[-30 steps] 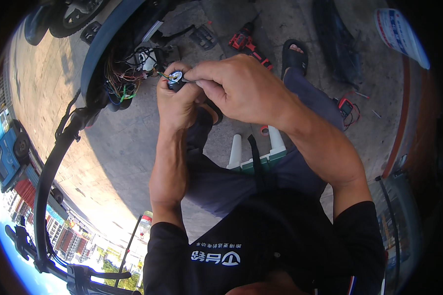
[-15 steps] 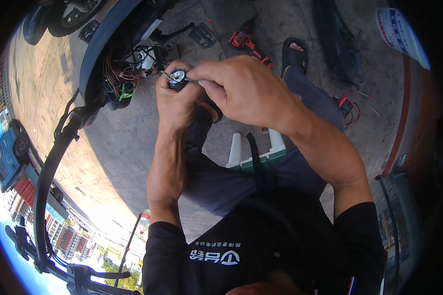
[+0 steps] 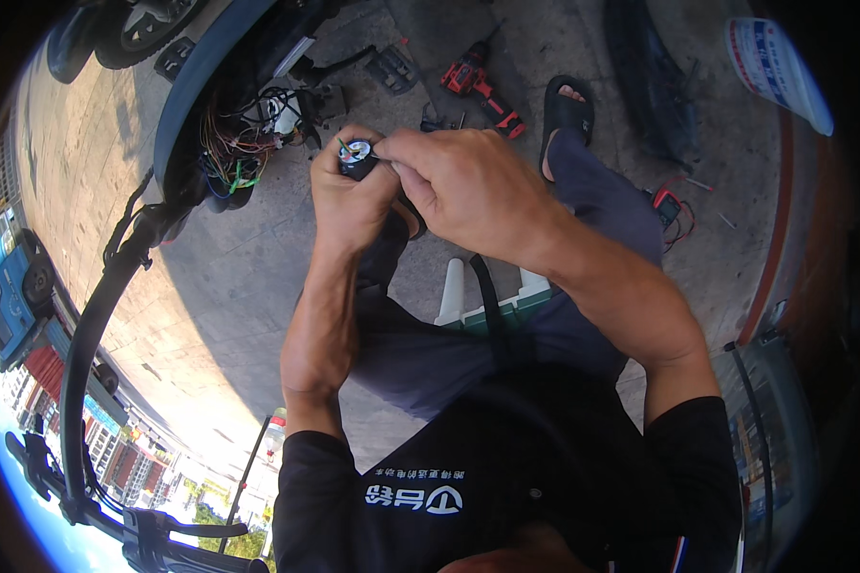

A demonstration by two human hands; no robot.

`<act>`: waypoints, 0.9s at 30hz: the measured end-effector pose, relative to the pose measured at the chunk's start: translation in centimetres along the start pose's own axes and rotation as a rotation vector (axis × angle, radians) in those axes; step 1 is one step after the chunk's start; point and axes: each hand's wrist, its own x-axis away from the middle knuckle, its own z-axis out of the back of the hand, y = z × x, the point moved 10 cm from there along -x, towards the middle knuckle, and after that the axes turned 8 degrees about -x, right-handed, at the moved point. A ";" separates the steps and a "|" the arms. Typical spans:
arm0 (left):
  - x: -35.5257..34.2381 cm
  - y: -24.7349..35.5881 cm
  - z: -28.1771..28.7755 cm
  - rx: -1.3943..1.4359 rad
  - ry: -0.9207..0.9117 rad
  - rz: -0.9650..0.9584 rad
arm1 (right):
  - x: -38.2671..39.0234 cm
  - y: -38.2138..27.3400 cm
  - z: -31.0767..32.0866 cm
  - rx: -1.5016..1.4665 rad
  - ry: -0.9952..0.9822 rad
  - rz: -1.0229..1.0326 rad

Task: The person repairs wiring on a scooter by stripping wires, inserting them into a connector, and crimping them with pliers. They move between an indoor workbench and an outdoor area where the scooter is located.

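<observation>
A short black cylinder (image 3: 358, 169) with a whitish, shiny round end is gripped in my left hand (image 3: 347, 208), end facing up. From that end a few thin coloured wires (image 3: 345, 146) stick out, one of them greenish. My right hand (image 3: 468, 181) is closed in a pinch of thumb and forefinger at the cylinder's right edge. Whatever lies between those fingertips is too small to make out. Left of my hands, a tangle of coloured wires (image 3: 225, 143) hangs from the vehicle's open body.
Along the left runs the vehicle's dark frame, with a handlebar (image 3: 153, 544) at lower left. On the paving lie a red and black cordless drill (image 3: 483, 91), a pedal (image 3: 392, 70) and a red multimeter (image 3: 669, 205). A green and white stool (image 3: 506, 310) shows between my legs.
Both hands have shifted slightly right with the cylinder. Its end now faces up more, and the right fingertips have moved up along its edge.
</observation>
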 end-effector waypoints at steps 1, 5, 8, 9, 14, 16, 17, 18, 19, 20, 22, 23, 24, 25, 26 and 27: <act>0.0 0.0 0.1 -0.024 0.009 -0.001 | 0.1 0.1 -0.1 -0.003 0.002 -0.009; -0.3 -0.1 0.4 -0.049 0.060 -0.035 | 0.2 0.6 -0.6 -0.011 0.014 -0.044; -0.2 -0.6 0.5 -0.025 0.076 -0.010 | 0.3 0.7 -0.6 -0.031 0.046 -0.058; -0.2 -0.9 0.6 -0.012 0.079 0.010 | 0.3 0.7 -0.6 -0.040 0.060 -0.060; -0.2 -1.4 0.0 0.157 0.022 0.066 | -0.1 0.6 -0.7 -0.019 0.035 -0.012; 0.3 -2.0 -0.1 0.240 -0.021 0.163 | -0.3 0.7 -1.0 -0.012 0.002 0.008; 0.3 -2.1 -0.4 0.259 -0.052 0.200 | -0.4 0.9 -0.9 -0.004 -0.014 0.013; 0.2 -2.2 -0.7 0.281 -0.083 0.235 | -0.5 1.1 -0.8 0.009 -0.031 0.019; 0.2 -2.1 -0.7 0.268 -0.086 0.233 | -0.7 1.0 -0.6 0.003 -0.013 0.044; 0.2 -1.8 -0.5 0.253 -0.089 0.233 | -0.8 0.9 -0.4 -0.006 0.006 0.067; -0.1 -1.0 -0.7 0.311 -0.131 0.207 | -1.2 1.1 -0.2 -0.011 0.003 0.079; -0.1 -0.5 -1.0 0.384 -0.172 0.188 | -1.3 1.4 -0.1 -0.012 -0.019 0.061; -0.1 -0.1 -1.3 0.461 -0.208 0.172 | -1.4 1.5 0.0 -0.014 -0.035 0.051; -0.1 0.1 -1.4 0.491 -0.209 0.162 | -1.5 1.7 0.1 -0.048 -0.034 0.025; -0.1 0.2 -1.4 0.524 -0.205 0.154 | -1.5 1.9 0.2 -0.084 -0.028 0.009; -0.1 0.2 -1.5 0.557 -0.201 0.146 | -1.6 2.0 0.3 -0.118 -0.025 -0.009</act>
